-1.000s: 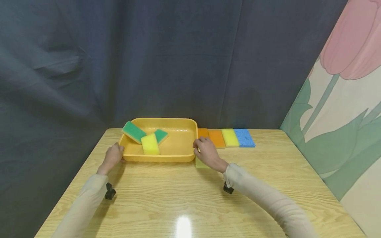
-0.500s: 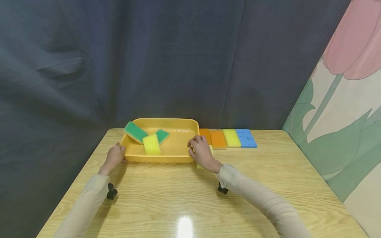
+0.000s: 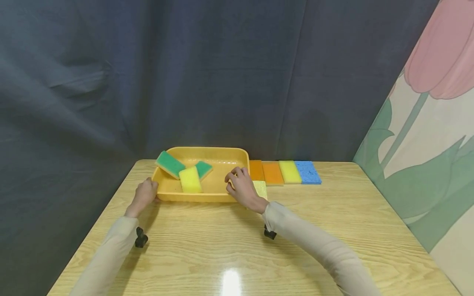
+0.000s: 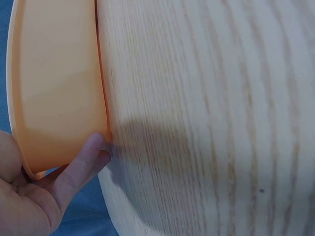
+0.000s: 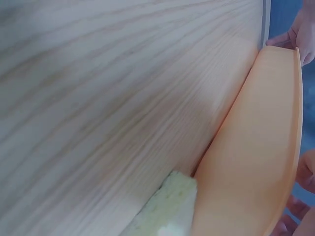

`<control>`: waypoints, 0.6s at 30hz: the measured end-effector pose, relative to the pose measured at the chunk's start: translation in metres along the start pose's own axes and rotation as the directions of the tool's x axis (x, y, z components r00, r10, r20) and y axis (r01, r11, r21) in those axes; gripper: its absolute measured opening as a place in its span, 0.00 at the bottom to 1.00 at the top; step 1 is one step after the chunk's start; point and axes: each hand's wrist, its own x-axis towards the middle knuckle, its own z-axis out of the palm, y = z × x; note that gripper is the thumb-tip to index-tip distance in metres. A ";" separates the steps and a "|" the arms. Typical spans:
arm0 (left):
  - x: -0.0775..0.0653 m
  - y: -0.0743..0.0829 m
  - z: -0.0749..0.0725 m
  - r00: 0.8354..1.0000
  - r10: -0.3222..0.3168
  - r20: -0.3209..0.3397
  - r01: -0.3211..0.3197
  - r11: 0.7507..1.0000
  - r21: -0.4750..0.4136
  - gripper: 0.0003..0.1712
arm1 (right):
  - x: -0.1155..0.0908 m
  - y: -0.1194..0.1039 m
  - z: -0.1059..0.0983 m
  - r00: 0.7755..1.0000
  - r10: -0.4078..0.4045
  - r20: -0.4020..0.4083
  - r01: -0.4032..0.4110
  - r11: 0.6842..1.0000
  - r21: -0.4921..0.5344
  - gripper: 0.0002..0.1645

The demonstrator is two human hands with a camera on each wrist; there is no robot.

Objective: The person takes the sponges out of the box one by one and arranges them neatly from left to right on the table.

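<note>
A yellow plastic tray (image 3: 207, 198) stands at the back of the table. My left hand (image 3: 145, 193) grips its left end; in the left wrist view the fingers (image 4: 81, 164) lie against the tray's outer wall. Inside are a tilted green-topped sponge (image 3: 169, 165) leaning over the left rim, a yellow sponge (image 3: 189, 180) and a smaller-looking green one (image 3: 203, 169). My right hand (image 3: 242, 189) is over the tray's right front corner, fingers loosely bent, nothing seen between them. Beside that corner lies a pale yellow sponge (image 3: 260, 188), partly behind the hand.
Right of the tray, a row of sponges lies along the table's back edge: dark orange (image 3: 256, 170), orange (image 3: 273, 173), yellow (image 3: 290, 172) and blue (image 3: 308, 172). A dark curtain (image 3: 222, 82) hangs behind the table (image 3: 192, 255). A flower-painted wall (image 3: 426, 164) borders the right.
My right hand has moved left from the tray's right rim to over its inside corner, baring more of the pale yellow sponge. My left hand keeps its grip on the tray.
</note>
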 end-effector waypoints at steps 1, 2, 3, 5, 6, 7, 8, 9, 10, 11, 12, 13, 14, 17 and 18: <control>0.000 0.000 0.000 1.000 0.003 -0.002 -0.003 1.000 -0.001 0.16 | 0.001 -0.002 0.001 1.000 -0.003 0.005 0.003 1.000 0.002 0.05; 0.000 0.000 0.000 1.000 0.003 -0.003 -0.003 1.000 -0.004 0.16 | 0.003 -0.004 0.002 1.000 -0.006 0.011 0.006 1.000 0.002 0.05; 0.000 0.000 0.000 1.000 0.003 -0.004 -0.003 1.000 -0.002 0.16 | 0.004 -0.005 0.003 1.000 -0.010 0.017 0.010 1.000 -0.001 0.06; 0.000 0.000 0.000 1.000 0.000 0.000 0.000 1.000 -0.005 0.16 | 0.007 -0.008 0.006 0.999 -0.018 0.027 0.018 1.000 -0.007 0.06; 0.000 0.001 0.001 1.000 -0.004 0.005 0.004 1.000 -0.009 0.17 | 0.008 -0.010 0.008 0.999 -0.019 0.031 0.020 1.000 -0.010 0.06; 0.000 0.000 0.001 1.000 -0.006 0.006 0.006 1.000 -0.009 0.17 | 0.009 -0.011 0.010 0.999 -0.020 0.035 0.021 1.000 -0.015 0.06; 0.001 0.000 0.001 1.000 -0.008 0.008 0.008 1.000 -0.008 0.17 | 0.009 -0.012 0.011 0.999 -0.018 0.037 0.019 1.000 -0.013 0.06; 0.001 0.000 0.001 1.000 -0.007 0.008 0.007 1.000 -0.002 0.17 | 0.010 -0.013 0.012 0.999 -0.013 0.041 0.013 1.000 -0.011 0.06; 0.001 0.000 0.001 1.000 -0.010 0.011 0.010 1.000 -0.004 0.17 | 0.011 -0.014 0.013 0.999 -0.005 0.050 0.005 1.000 -0.004 0.06; 0.001 0.000 0.001 1.000 -0.013 0.013 0.013 1.000 -0.006 0.17 | 0.012 -0.015 0.014 0.998 0.000 0.056 0.000 1.000 0.005 0.06; 0.001 -0.001 0.001 1.000 -0.014 0.012 0.014 1.000 -0.003 0.17 | 0.013 -0.016 0.015 0.998 0.005 0.067 -0.005 1.000 0.014 0.06; 0.001 -0.001 0.001 1.000 -0.014 0.010 0.014 1.000 0.002 0.17 | 0.014 -0.017 0.016 0.997 0.008 0.078 -0.010 1.000 0.026 0.07; 0.001 -0.001 0.001 1.000 -0.015 0.008 0.015 1.000 0.003 0.17 | 0.016 -0.018 0.016 0.996 0.010 0.089 -0.013 0.999 0.040 0.07; 0.002 0.000 0.000 1.000 -0.018 0.008 0.018 1.000 -0.002 0.17 | 0.020 -0.019 0.018 0.994 -0.002 0.113 -0.005 0.998 0.061 0.07; 0.003 0.000 0.000 1.000 -0.018 0.007 0.018 1.000 -0.003 0.17 | 0.022 -0.019 0.019 0.993 -0.005 0.118 -0.003 0.998 0.065 0.08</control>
